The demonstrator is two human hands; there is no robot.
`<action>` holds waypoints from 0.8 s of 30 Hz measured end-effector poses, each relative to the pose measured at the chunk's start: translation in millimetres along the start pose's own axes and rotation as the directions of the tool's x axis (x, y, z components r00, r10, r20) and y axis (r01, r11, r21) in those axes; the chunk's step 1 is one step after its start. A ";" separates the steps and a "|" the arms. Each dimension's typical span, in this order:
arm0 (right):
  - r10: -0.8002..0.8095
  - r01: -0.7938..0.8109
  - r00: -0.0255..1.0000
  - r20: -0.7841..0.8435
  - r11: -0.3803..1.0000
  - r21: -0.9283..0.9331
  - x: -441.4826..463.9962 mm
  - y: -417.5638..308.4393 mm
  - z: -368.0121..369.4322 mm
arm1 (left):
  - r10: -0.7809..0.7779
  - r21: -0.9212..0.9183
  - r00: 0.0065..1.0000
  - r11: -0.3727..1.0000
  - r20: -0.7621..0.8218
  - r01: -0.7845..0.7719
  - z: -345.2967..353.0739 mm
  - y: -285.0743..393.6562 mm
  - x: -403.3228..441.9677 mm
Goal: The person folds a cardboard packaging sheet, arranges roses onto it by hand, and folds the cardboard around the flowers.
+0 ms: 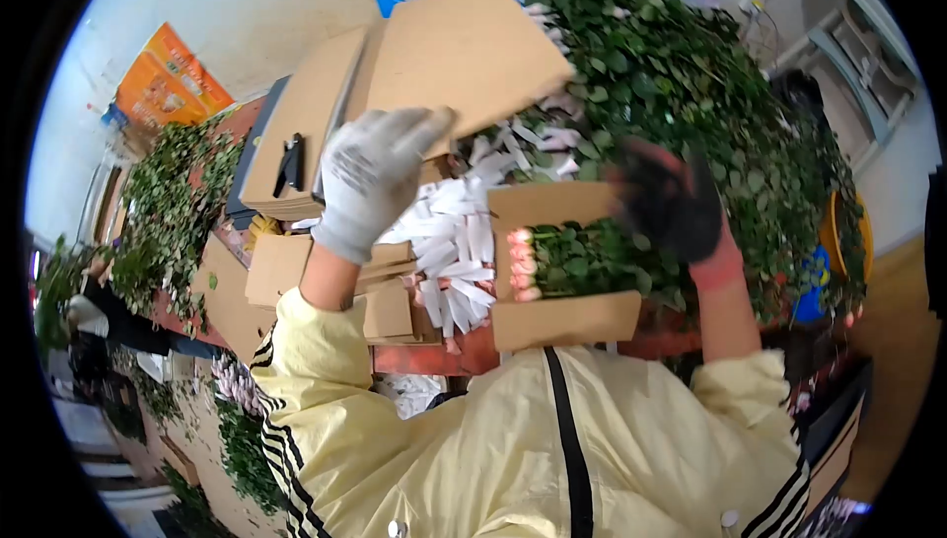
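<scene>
My left hand (373,178), in a white work glove, grips the near left edge of a flat brown cardboard sheet (473,50). The sheet lies at an angle above the work surface. In front of my body, a bundle of pink roses (523,264) rests in a folded cardboard wrap (564,319), its heads to the left and leafy stems to the right. Over the right end of this wrap is my right hand (666,198), wearing a dark glove. Motion smears its fingers, so their hold is unclear.
White paper strips (459,252) lie heaped beside the wrap. Smaller cardboard pieces (388,311) and a stack of sheets bearing a black stapler (291,165) stand left. Leafy stems (681,74) pile up at back right, near an orange bucket (850,232). Another person (94,316) is far left.
</scene>
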State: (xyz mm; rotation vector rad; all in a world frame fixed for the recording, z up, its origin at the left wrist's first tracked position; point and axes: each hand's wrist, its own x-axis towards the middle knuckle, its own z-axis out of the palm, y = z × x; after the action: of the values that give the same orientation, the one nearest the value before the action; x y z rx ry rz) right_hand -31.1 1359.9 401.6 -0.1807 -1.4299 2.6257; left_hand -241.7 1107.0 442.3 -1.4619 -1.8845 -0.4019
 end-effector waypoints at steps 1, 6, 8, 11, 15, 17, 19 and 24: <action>0.067 -0.082 0.970 0.233 0.995 0.056 17.8 -7.2 -6.9 | 0.055 -0.042 0.998 0.998 0.029 -0.054 -0.2 20.1 0.8; -0.037 0.134 0.979 0.201 0.857 -0.497 46.4 1.4 -33.7 | 0.139 -0.223 0.977 0.969 0.159 -0.102 25.5 59.6 -13.7; 0.012 0.066 0.991 0.132 0.817 -0.572 40.9 3.7 -36.8 | -0.062 -0.253 0.983 0.962 0.171 0.105 23.2 60.0 -33.5; -0.044 0.025 0.999 -0.023 0.851 -0.524 30.1 18.0 -59.3 | -0.497 -0.720 0.815 0.443 0.298 0.534 41.5 48.2 -92.7; -0.166 -0.021 0.925 -0.343 0.876 -0.483 21.8 72.0 -103.8 | -0.195 -0.623 0.601 -0.394 0.775 0.676 62.1 72.1 -119.9; -0.108 -0.090 0.943 -0.316 0.828 -0.553 22.9 83.8 -113.2 | -0.244 -0.559 0.504 -0.298 0.828 0.774 79.6 85.3 -122.6; 0.004 -0.201 0.949 -0.315 0.777 -0.597 22.5 90.3 -118.3 | -0.260 -0.503 0.442 -0.260 0.859 0.824 97.6 93.7 -124.6; 0.042 -0.219 0.934 -0.354 0.851 -0.478 14.6 117.8 -140.1 | -0.193 -0.254 0.196 -0.356 0.962 0.899 133.0 105.8 -140.9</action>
State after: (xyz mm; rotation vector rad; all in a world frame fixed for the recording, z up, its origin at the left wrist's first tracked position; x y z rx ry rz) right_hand -29.3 1414.9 226.4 -0.7680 -1.9992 2.0941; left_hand -172.5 1122.7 233.3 -0.5749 -3.1823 -2.5526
